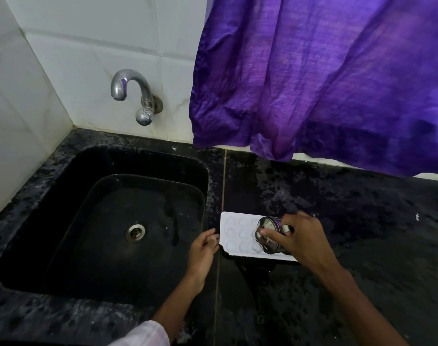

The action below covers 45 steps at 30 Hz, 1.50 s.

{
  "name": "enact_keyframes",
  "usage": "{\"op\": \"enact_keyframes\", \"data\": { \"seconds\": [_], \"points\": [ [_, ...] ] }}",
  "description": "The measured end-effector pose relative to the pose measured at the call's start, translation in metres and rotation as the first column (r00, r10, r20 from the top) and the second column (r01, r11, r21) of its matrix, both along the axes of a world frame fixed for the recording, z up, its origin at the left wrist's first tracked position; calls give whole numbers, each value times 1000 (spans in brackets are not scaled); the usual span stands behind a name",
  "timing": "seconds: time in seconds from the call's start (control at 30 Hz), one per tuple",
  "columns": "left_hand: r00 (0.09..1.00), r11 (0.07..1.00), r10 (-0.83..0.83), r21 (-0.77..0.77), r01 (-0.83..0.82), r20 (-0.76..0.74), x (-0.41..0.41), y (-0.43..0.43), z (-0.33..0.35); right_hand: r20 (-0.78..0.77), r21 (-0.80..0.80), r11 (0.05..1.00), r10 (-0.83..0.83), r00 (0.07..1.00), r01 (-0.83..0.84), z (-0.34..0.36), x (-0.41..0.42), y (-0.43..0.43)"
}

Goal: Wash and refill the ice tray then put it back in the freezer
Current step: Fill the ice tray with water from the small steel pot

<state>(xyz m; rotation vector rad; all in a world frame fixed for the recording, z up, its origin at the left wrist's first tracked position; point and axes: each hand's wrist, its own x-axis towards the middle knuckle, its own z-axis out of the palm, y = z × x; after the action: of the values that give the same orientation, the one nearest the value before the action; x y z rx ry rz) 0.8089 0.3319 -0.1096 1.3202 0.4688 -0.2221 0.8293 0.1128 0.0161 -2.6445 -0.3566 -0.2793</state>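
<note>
One ice tray | one steel cup, right hand grips | left hand relaxed

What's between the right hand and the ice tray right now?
A steel cup. The right hand grips it, tipped on its side over the right part of the ice tray. The head view shows this.

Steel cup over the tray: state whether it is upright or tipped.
Tipped. The steel cup, gripped by the right hand, lies nearly on its side above the white ice tray.
</note>
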Motion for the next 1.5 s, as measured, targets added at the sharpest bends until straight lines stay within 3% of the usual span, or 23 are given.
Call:
{"op": "enact_keyframes", "data": {
  "seconds": [0.43,1.5],
  "points": [
    [994,995,-93,26,91,50,-2,4,1,7,1,1000,-6,1000,6,2,16,1],
    [993,992,-114,50,112,40,-5,3,9,15,14,1000,17,1000,-17,0,48,-4]
  ]
}}
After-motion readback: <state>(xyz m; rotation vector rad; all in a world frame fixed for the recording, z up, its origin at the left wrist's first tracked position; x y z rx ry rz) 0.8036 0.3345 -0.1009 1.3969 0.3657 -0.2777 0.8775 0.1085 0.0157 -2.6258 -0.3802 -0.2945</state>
